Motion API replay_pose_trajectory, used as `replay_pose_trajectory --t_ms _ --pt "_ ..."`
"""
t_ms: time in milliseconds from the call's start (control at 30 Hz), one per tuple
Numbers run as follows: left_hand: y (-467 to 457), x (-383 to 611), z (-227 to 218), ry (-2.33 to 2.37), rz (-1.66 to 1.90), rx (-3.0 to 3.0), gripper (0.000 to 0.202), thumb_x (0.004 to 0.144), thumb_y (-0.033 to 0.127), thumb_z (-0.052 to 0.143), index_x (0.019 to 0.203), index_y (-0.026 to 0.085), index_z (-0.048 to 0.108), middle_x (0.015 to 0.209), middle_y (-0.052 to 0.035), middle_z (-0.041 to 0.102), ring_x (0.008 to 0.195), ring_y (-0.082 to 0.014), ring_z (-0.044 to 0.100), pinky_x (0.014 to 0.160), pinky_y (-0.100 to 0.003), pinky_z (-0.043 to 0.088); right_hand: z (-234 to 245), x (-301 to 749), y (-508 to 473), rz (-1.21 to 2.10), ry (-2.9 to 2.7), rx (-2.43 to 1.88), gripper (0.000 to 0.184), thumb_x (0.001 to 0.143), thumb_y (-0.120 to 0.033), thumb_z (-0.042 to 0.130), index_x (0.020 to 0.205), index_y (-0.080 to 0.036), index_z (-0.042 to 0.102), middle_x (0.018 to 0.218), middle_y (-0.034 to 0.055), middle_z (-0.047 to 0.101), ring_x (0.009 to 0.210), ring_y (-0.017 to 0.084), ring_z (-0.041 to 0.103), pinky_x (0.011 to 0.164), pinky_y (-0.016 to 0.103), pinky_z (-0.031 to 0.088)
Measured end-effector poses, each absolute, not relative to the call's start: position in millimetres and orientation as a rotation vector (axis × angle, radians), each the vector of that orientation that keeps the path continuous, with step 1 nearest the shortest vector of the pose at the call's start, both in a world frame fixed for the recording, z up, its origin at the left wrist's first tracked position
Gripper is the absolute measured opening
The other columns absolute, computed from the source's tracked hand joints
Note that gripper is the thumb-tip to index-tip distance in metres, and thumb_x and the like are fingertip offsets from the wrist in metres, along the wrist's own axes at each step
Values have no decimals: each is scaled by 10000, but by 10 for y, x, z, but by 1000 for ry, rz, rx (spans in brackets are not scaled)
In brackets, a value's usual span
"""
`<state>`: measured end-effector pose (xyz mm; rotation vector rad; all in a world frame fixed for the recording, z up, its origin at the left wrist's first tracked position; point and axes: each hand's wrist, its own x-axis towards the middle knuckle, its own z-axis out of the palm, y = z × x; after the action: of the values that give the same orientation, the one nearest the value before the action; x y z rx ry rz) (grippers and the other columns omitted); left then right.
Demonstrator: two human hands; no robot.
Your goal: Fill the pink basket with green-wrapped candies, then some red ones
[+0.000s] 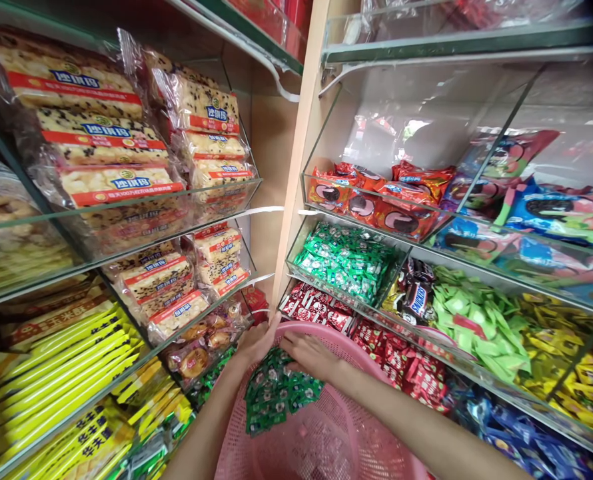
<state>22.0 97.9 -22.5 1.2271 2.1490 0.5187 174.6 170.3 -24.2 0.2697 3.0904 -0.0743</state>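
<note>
My left hand is closed at the far left rim of a pink plastic basket, its fingertips partly hidden. My right hand reaches into the basket from the right, its fingers curled down onto small green candy packets. These packets lie bunched against the left side of the basket, below both hands. The lower part of the basket's inside shows bare pink mesh and a smooth bottom.
Glass shelves meet at a wooden corner post. Left are sachima packs and yellow wafer packs. Right are green candies, Snickers bars, light-green packets, red packets and orange-red snack packs.
</note>
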Motion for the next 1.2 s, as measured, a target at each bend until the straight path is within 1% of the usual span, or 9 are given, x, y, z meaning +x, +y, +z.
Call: replay_pose_trajectory --t_ms 200,400,533,633,733,833,967,1100,1200 --pt "1003 228 -209 2144 502 1232 934 750 764 12 1085 162 642 1154 -162 622 1136 -344 524 948 -442 350 -321 1860 1802 -267 3092 322 403 771 -330 642 1123 -190 504 1097 90 560 965 230 561 746 326 470" --pt "1037 254 -216 2139 471 1248 925 746 771 27 1074 164 643 1151 -158 624 1141 -342 521 955 -436 344 -347 1891 1796 -321 3099 464 249 816 -261 578 1048 -192 518 1088 73 560 936 208 574 752 320 471" --pt "1054 260 -205 2134 471 1274 911 769 743 12 1010 158 666 1090 -159 653 1101 -331 551 924 -424 375 -248 1871 1785 -248 3085 512 250 811 -307 589 1019 -187 520 1043 77 564 889 225 586 702 336 476" --pt "1079 257 -174 2125 511 1284 890 769 746 32 991 169 672 1081 -149 660 1092 -320 559 909 -399 390 68 1862 1750 -178 3141 484 260 833 -374 556 1015 -192 521 1041 84 555 878 220 590 687 328 473" --pt "1111 257 -159 2110 505 1348 889 774 736 23 1006 168 666 1070 -158 662 1067 -339 570 894 -421 392 607 1872 1736 -133 3251 454 259 877 -407 473 1019 -196 526 1018 81 555 863 199 586 674 305 463" --pt "1137 260 -174 2119 482 1342 885 776 728 21 1027 168 659 1061 -164 664 1070 -353 564 910 -450 376 1181 1913 1892 -10 3322 592 223 900 -351 443 999 -180 546 988 86 570 796 177 584 656 291 445" --pt "1136 250 -195 2110 514 1312 856 777 729 48 971 177 673 1054 -148 669 1059 -334 573 909 -424 384 1657 2034 2411 122 3196 755 112 815 -184 558 919 -176 599 939 89 616 850 198 587 717 303 433" --pt "1105 235 -168 2101 542 1296 856 784 721 46 906 156 677 1006 -161 679 996 -324 602 847 -399 417 1719 2143 2812 79 2883 811 316 601 -137 728 903 -187 648 917 71 641 886 238 589 730 306 440" --pt "1081 231 -134 2123 512 1293 853 794 704 49 901 133 673 999 -175 677 1002 -330 597 840 -399 417 1636 2152 2816 39 2786 791 440 569 -197 753 995 -180 644 1024 90 621 992 261 556 779 305 440"
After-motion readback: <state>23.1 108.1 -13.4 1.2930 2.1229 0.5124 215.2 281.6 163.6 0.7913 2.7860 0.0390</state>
